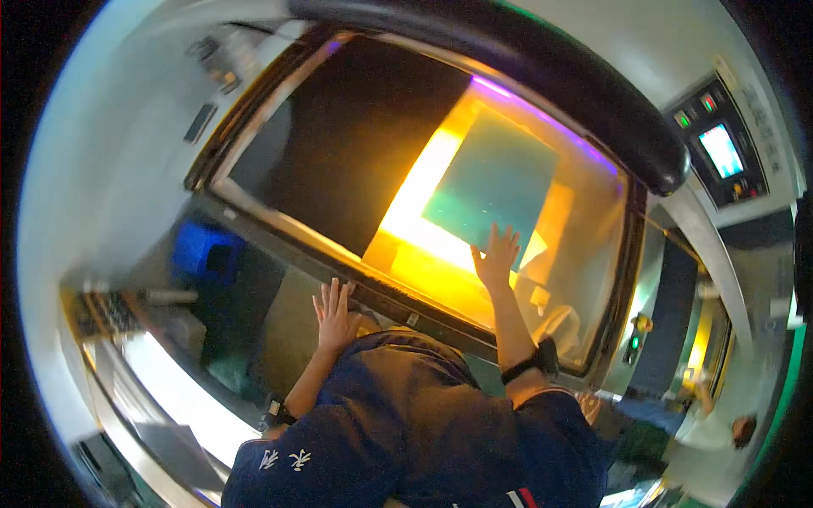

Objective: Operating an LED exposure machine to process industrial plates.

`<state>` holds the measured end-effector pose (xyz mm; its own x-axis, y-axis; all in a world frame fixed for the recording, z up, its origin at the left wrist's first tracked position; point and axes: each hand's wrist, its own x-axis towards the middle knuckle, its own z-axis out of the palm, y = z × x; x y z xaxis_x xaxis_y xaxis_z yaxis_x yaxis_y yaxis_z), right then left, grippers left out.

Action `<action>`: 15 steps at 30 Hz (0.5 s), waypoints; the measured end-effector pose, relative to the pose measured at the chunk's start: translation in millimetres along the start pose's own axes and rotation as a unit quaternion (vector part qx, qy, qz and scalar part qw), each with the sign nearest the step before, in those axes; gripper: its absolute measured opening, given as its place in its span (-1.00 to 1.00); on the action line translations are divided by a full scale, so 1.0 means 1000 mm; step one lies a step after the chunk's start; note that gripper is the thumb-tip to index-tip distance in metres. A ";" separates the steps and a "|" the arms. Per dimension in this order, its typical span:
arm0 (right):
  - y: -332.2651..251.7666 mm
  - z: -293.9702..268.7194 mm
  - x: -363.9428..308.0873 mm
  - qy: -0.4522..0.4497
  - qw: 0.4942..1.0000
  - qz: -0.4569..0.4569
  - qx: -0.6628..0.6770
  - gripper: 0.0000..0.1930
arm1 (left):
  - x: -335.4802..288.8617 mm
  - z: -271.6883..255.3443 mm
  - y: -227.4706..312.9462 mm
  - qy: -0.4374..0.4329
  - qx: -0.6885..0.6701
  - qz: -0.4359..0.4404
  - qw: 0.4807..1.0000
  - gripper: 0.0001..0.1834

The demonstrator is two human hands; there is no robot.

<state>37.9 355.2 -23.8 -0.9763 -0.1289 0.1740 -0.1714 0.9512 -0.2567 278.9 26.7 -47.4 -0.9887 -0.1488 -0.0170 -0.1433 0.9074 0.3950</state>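
Note:
A flat teal sheet (495, 173) lies at an angle on the yellow-lit bed (423, 264) of a large framed machine. My right hand (498, 258), fingers spread, reaches over the frame to the sheet's near edge. The fingertips overlap the sheet; whether they press on it I cannot tell. At the front rail (288, 241) of the frame is my left hand (335, 315), its fingers stretched out and nothing in them. Both wrists wear dark bands.
A thick black cylinder-like bar (508, 55) spans the far side. Far right sits a control panel (720, 148) with a lit screen. A blue bin-like object (201, 252) and a bright light surface (182, 398) are at left. Another person (703, 427) works at lower right.

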 end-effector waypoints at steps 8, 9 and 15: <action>-0.185 -0.349 0.030 0.418 0.795 -0.423 0.123 -0.52 | -0.066 -0.031 -0.048 0.072 -0.187 -0.130 0.971 -0.28; -0.210 -0.375 0.034 0.562 0.709 -0.423 0.056 -0.49 | -0.059 -0.044 -0.047 0.051 -0.237 -0.134 0.961 -0.32; -0.206 -0.397 0.070 0.282 0.923 -0.239 0.103 -0.53 | -0.032 -0.132 -0.019 -0.011 -0.397 0.042 0.917 -0.41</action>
<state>57.1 261.8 418.8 -0.5680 -0.2974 0.7674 -0.6430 0.7423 -0.1883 318.5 -37.5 66.8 -0.9967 -0.0757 0.0295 0.0018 0.3424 0.9396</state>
